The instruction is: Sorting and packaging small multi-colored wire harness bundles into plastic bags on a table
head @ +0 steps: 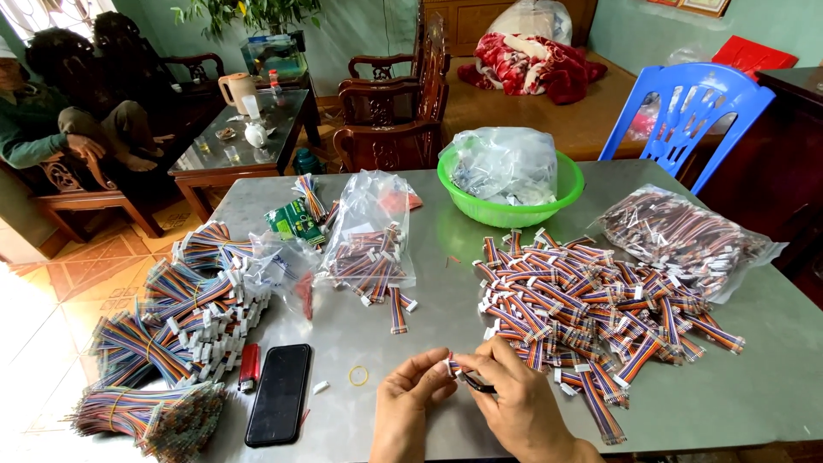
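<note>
My left hand [410, 403] and my right hand [514, 403] meet near the table's front edge. Between their fingertips they pinch one short multicoloured ribbon cable [452, 365] with a white connector. A thin dark tool [480, 386] shows under my right fingers. Just right of my hands lies a big loose pile of the same cables [591, 300]. A yellow rubber band [358, 375] lies on the grey table [754, 377] left of my left hand.
A black phone [279, 394] and red lighter [249, 367] lie at front left beside bundled long cables [171, 317]. Clear bags of cables [369, 240] [686, 236], a green bowl [557, 201], a blue chair [694, 111]. A person sits at far left [51, 120].
</note>
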